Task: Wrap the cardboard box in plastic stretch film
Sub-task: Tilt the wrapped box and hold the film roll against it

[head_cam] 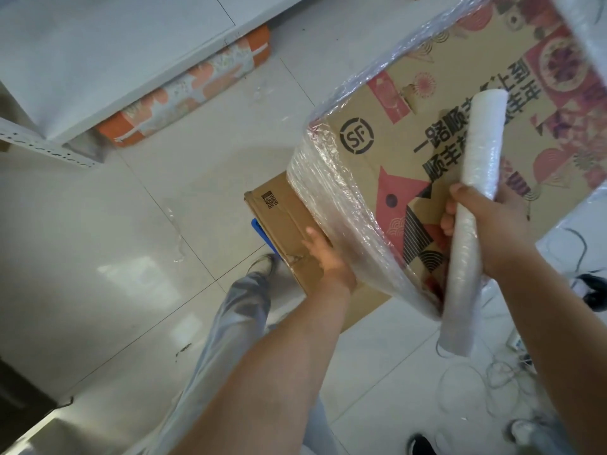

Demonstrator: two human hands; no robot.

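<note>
A large printed cardboard box with red patterns fills the upper right. Clear stretch film covers its left side and near corner. My right hand grips a white roll of stretch film, held upright over the box's top face. Film runs from the roll's lower part to the box's near corner. My left hand presses flat against the film-covered left side of the box, low down, fingers spread and partly behind the film.
A plain smaller cardboard box lies under the big one, with a blue object at its edge. A white metal shelf and an orange patterned bundle stand at upper left. Cables and film scraps lie on the tiled floor.
</note>
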